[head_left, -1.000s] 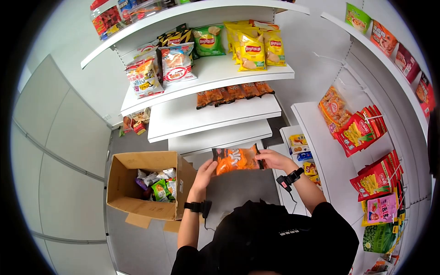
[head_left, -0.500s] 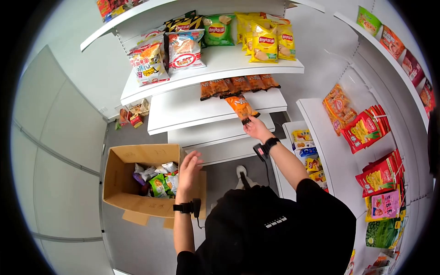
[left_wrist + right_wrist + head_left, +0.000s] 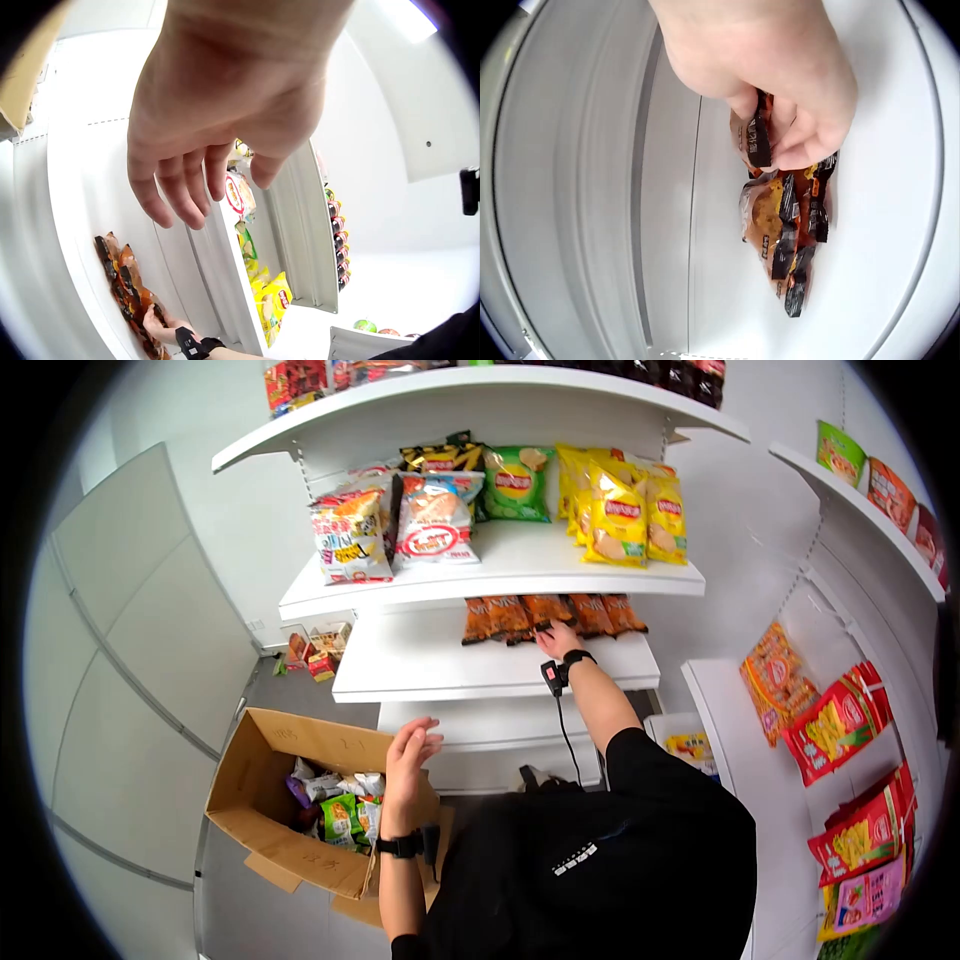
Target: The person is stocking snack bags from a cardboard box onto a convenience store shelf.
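My right hand (image 3: 558,643) reaches onto the middle shelf (image 3: 420,655), into a row of orange snack bags (image 3: 495,618) with black ends. In the right wrist view its thumb and fingers pinch the black end of one orange snack bag (image 3: 759,139), which lies over the others. Much of that bag is hidden behind the hand. My left hand (image 3: 408,760) hovers near the cardboard box, its fingers loosely bent with nothing in them; the left wrist view shows the same hand (image 3: 225,112) in front of the shelves.
An open cardboard box (image 3: 300,855) with several snack bags stands on the floor at left. Above the orange row, a shelf (image 3: 500,585) overhangs, carrying yellow chip bags (image 3: 615,510), a green bag (image 3: 517,482) and white bags (image 3: 437,520). Red bags (image 3: 840,720) hang at right.
The orange snack bag went from both hands to the right hand alone, then forward onto the row on the middle shelf. My left hand let go and drew back beside the box.
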Demonstrator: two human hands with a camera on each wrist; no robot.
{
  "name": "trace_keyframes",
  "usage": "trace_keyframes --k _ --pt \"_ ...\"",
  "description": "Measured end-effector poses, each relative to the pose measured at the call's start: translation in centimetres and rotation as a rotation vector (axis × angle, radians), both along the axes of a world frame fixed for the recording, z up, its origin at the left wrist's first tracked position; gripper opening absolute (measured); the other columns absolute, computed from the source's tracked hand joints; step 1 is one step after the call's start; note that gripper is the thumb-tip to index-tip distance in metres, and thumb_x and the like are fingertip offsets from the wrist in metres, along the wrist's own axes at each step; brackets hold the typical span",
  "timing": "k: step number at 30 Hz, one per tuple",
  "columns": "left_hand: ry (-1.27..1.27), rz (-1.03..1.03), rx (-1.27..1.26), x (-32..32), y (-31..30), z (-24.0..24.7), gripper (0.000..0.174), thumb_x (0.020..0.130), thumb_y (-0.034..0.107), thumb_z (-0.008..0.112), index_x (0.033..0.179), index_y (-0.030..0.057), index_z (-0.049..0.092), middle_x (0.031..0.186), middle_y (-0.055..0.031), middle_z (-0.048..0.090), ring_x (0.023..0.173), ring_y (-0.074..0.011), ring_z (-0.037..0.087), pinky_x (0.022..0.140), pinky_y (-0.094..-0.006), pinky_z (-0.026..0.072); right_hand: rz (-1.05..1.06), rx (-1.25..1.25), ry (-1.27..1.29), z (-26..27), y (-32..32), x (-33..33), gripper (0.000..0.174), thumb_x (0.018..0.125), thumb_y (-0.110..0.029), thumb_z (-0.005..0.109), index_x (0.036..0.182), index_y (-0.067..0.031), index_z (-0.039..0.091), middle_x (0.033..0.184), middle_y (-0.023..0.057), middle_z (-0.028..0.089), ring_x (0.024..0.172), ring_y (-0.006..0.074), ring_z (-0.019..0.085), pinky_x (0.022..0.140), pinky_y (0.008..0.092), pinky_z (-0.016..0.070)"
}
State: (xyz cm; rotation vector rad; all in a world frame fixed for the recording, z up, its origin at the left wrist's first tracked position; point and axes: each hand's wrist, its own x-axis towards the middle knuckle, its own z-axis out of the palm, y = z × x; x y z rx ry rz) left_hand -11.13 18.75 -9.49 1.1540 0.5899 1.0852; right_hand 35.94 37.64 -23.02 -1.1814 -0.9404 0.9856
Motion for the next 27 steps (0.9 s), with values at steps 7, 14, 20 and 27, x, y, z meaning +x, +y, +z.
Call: trace_keyframes --k 7,14,20,27 --pt "0.026 0.168 -0.057 -3.2 -1.0 -0.7 0.029 0.093 0.019 0.049 0.116 0.0013 0.054 0.113 -0.0105 0.059 0.092 -0.0147 0.059 0.081 -0.0289 0.0474 -0.217 -0.305 0.746 5.9 0.4 -4.2 0.037 0.093 -0.03 0.048 0.122 -0.0072 0.041 0.116 0.0155 0.053 0.104 0.0303 0.055 0.09 0.0412 0.0459" --pt "0.046 0.077 -0.14 -3.6 -2.5 0.8 0.029 0.092 0.02 0.05 0.114 0.0009 0.055 0.112 -0.0102 0.059 0.09 -0.0144 0.059 0.081 -0.028 0.0477 -0.302 -0.329 0.636 7.1 -5.0 -6.9 0.051 0.084 -0.036 0.062 0.119 -0.0047 0.041 0.1 0.0226 0.056 0.086 0.0303 0.058 0.079 0.0438 0.052" --pt "0.101 -0.093 -0.173 -6.1 -5.4 4.2 0.028 0.093 0.02 0.049 0.113 0.0013 0.055 0.111 -0.0092 0.059 0.091 -0.0152 0.059 0.08 -0.0295 0.0465 -0.288 -0.303 0.708 5.5 -15.3 -9.4 0.054 0.086 -0.039 0.058 0.114 0.004 0.042 0.104 0.0186 0.055 0.093 0.026 0.056 0.08 0.0375 0.0505" --pt "0.115 -0.206 -0.246 -5.6 -8.7 4.2 0.031 0.092 0.024 0.05 0.113 0.0023 0.054 0.112 -0.0102 0.059 0.092 -0.0156 0.059 0.083 -0.0311 0.0462 -0.279 -0.405 0.831 2.1 -29.2 -13.6 0.05 0.089 -0.038 0.054 0.113 0.0044 0.044 0.106 0.0173 0.054 0.091 0.0236 0.057 0.078 0.034 0.0506"
